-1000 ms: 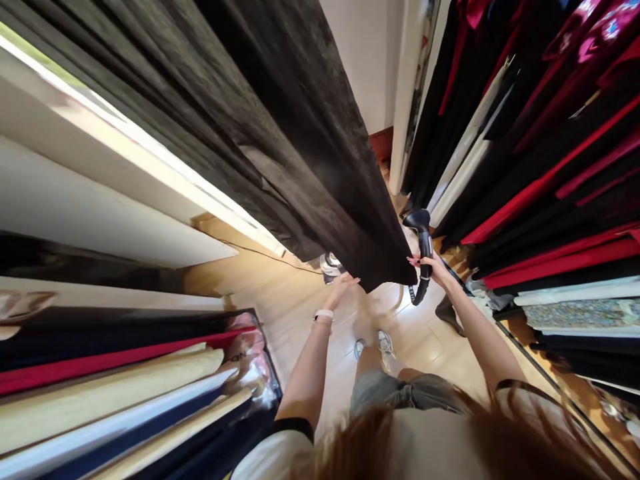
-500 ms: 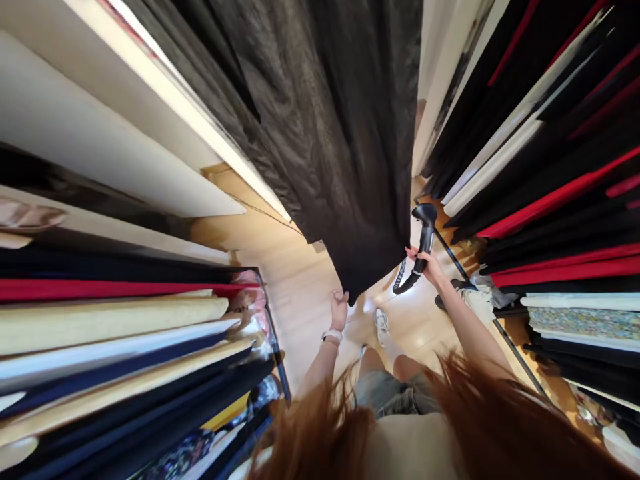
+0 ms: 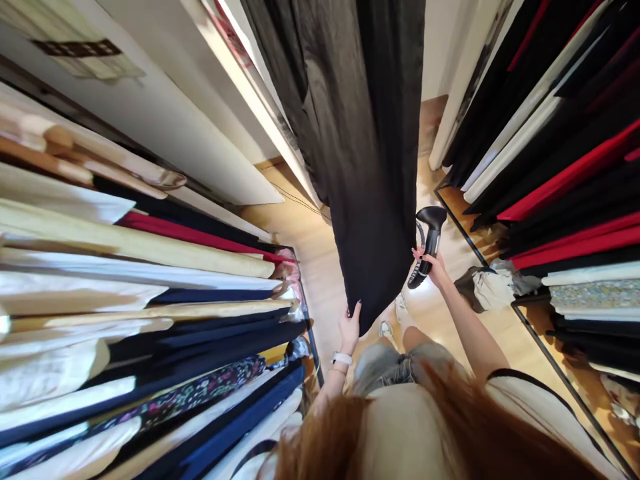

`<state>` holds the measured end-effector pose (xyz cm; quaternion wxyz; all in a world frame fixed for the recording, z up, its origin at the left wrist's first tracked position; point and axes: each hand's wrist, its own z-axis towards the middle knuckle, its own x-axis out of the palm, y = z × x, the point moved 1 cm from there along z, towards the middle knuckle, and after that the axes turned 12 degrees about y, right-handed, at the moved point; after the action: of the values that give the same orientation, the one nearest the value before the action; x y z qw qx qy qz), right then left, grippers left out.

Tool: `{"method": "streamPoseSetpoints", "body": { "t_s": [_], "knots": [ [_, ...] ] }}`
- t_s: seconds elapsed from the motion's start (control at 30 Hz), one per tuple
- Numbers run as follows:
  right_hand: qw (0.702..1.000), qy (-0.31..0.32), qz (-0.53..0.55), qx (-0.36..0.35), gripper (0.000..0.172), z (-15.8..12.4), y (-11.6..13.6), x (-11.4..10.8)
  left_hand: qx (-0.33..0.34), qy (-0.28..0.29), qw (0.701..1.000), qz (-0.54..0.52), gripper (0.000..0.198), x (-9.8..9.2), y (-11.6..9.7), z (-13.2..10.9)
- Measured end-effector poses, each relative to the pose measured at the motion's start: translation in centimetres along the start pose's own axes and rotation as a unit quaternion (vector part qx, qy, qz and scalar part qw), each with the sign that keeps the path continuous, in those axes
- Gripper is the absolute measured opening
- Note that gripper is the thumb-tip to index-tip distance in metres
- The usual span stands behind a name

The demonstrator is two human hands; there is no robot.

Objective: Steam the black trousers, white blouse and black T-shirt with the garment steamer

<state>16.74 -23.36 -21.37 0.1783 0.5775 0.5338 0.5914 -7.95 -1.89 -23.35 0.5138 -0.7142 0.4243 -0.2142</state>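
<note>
A long black garment (image 3: 375, 220) hangs down from the top of the view, its lower end drawn toward me. My left hand (image 3: 349, 328) pinches the bottom left corner of the cloth, thumb on top; a white band circles that wrist. In my right hand (image 3: 431, 265) is a black handheld garment steamer (image 3: 433, 237), held by its handle with the wide head up. A ribbed hose leaves the handle's lower end and loops up beside the garment's right edge. The steamer stands just right of the cloth, apart from it.
Racks of hanging clothes line both sides: light, navy and dark red pieces (image 3: 210, 248) on the left, black and red ones (image 3: 575, 180) on the right. Crumpled cloth (image 3: 487, 287) lies by the right rack's base. A thin cable (image 3: 300, 200) runs over the wooden floor (image 3: 315, 243).
The garment's lower end has come closer to me and hangs narrower and smoother. My left hand has moved slightly down with the corner. The steamer has shifted a little right; the view has turned.
</note>
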Motion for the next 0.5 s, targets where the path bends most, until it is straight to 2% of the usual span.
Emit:
{"method": "streamPoseSetpoints", "body": {
  "t_s": [0.07, 0.13, 0.23, 0.37, 0.5],
  "knots": [
    [1.0, -0.005, -0.002, -0.019, 0.058, -2.4, 0.3, 0.8, -0.01, 0.017, 1.0, 0.015, 0.048, -1.1, -0.2, -2.8],
    [0.998, -0.016, -0.025, -0.052, 0.061, -5.1, 1.1, 1.7, -0.005, 0.007, 0.999, 0.036, 0.049, -2.1, -0.3, -5.2],
    [0.992, -0.026, -0.081, -0.094, 0.053, -9.1, 2.8, 3.2, 0.025, -0.011, 0.998, 0.052, 0.051, -3.0, -0.5, -7.9],
    [0.986, -0.019, -0.134, -0.098, 0.042, -12.6, 4.8, 5.2, 0.044, -0.032, 0.998, 0.039, 0.05, -3.6, -0.5, -10.0],
    [0.975, -0.024, -0.208, -0.067, 0.041, -13.8, 4.9, 6.4, 0.031, -0.066, 0.997, 0.015, 0.048, -3.8, -0.7, -11.1]
  ]
}}
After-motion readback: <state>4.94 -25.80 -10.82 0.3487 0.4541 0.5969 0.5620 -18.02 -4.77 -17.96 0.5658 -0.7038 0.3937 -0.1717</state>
